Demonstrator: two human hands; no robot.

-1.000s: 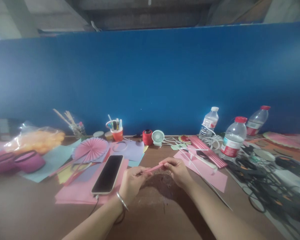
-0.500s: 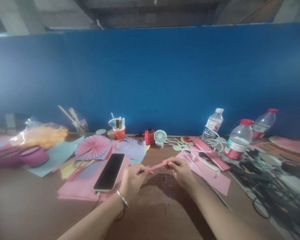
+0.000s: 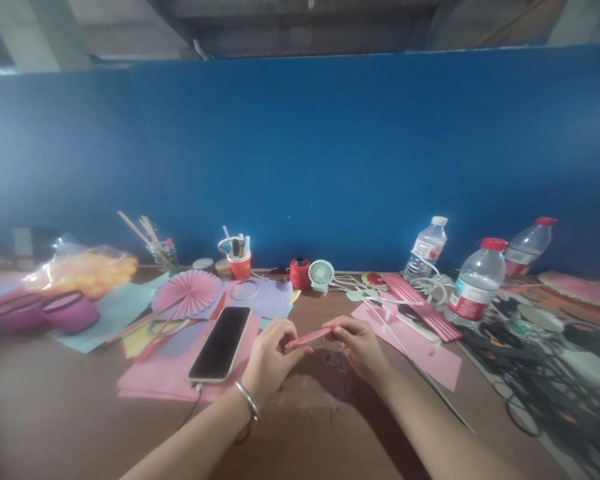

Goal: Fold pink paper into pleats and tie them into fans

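Observation:
Between my hands, above the middle of the brown table (image 3: 300, 433), is a narrow folded strip of pink paper (image 3: 308, 338). My left hand (image 3: 274, 353), with a silver bangle at the wrist, grips its left end between thumb and fingers. At the right end, my right hand (image 3: 356, 343) pinches the strip with thumb and fingertips. Left of my left hand a smartphone (image 3: 221, 343) lies on a stack of pink paper (image 3: 150, 383), a cable plugged into its lower end. A pink sheet (image 3: 430, 357) lies just right of my right hand.
A pleated pink paper fan (image 3: 187, 293) rests on sheets at the left. Along the back stand a cup of tools (image 3: 240, 268), a red round object (image 3: 300, 274) and a small fan (image 3: 321, 274). Pleated pink paper (image 3: 423, 307), bottles (image 3: 477, 283) and tangled cables are on the right.
My left hand has shifted its hold, its thumb now lower and more stretched out along the strip. The strip is turned slightly. My right hand keeps its pinch.

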